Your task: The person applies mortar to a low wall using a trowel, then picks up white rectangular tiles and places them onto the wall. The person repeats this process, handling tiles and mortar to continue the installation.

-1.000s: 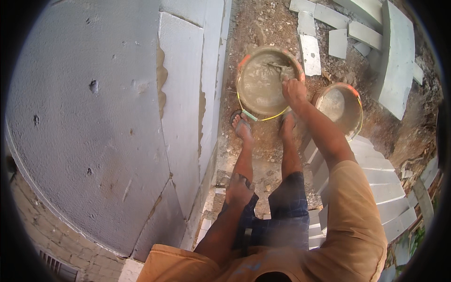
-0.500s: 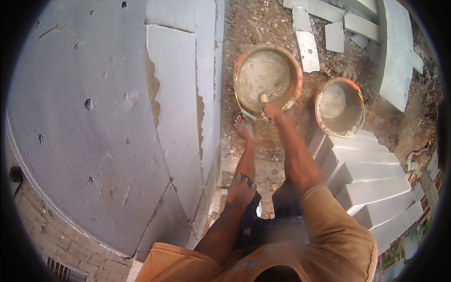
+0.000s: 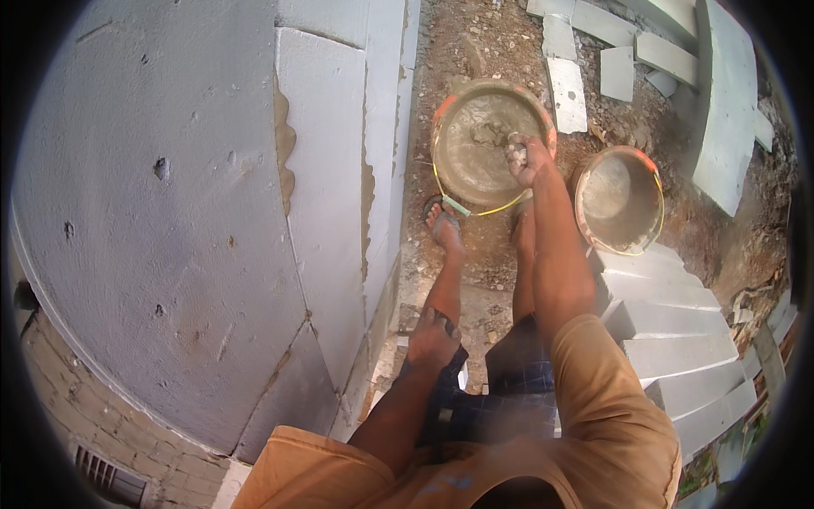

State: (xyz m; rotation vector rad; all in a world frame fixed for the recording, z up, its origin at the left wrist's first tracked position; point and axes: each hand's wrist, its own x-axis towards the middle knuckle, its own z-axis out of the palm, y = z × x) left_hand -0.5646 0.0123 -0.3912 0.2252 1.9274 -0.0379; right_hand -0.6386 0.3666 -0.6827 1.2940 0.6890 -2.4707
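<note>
My right hand (image 3: pixel 529 161) is closed in a fist around a tool with a pale handle (image 3: pixel 514 138), over the right side of a wide round bucket (image 3: pixel 449 105). The tool's working end is hidden, so its exact kind cannot be made out. Wet grey mortar (image 3: pixel 479 165) lies in the bucket, with a raised lump just left of my fist. The bucket has an orange, mortar-caked rim, and its yellow wire handle with a green grip (image 3: pixel 456 205) hangs down on my side. My left hand (image 3: pixel 433 341) rests over my left knee, holding nothing.
A pale block wall (image 3: pixel 195 212) with mortar oozing from its joints rises along the left. On the right stands a second bucket (image 3: pixel 585 212), beside a row of stacked light blocks (image 3: pixel 678 331). Loose block pieces (image 3: pixel 566 93) lie farther off on rough soil. My feet stand close to the first bucket.
My right hand has moved up and to the right, from the bucket's near edge to its right side. A raised lump now shows in the mortar. My left hand stays on the knee.
</note>
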